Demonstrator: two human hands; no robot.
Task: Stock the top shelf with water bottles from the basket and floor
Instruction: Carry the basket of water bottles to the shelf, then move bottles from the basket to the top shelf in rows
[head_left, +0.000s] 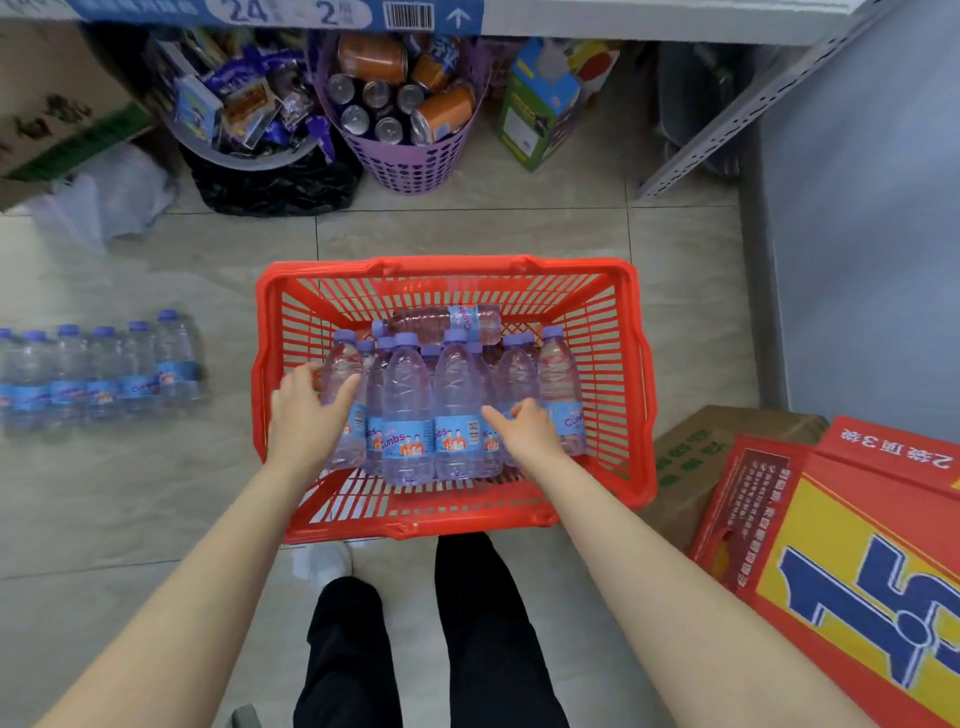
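1. I am looking down into a red plastic slatted basket (636, 364) on the tiled floor (467, 228). About a dozen clear plastic water bottles (408, 415) with purple caps and blue labels stand packed together in it. One more bottle lying on its side (441, 319) rests across the back ones.
2. A row of the same bottles (104, 369) stands on the floor well to the left of the basket. I cannot tell whether they are wrapped or loose.
3. My left hand (306, 410) is spread wide, thumb on one side and fingers on the other of the leftmost standing bottle. It is not closed round the bottle.
4. My right hand (524, 426) has its fingers stretched out against the labels on the right of the cluster, and it holds nothing.
5. The bottles look full, so I expect real weight in each. The thin walls should give under a hard squeeze, and the smooth plastic may slip.
6. I would take each bottle round the shoulder just below the cap, where it narrows and is stiffer, or round the labelled waist.
7. They are packed tight, so I would lift straight up, or the neighbours may topple. The lying bottle could roll once its supports go.
8. A pale shelf edge (675, 23) runs along the top of the view. I cannot tell whether it is the top shelf.
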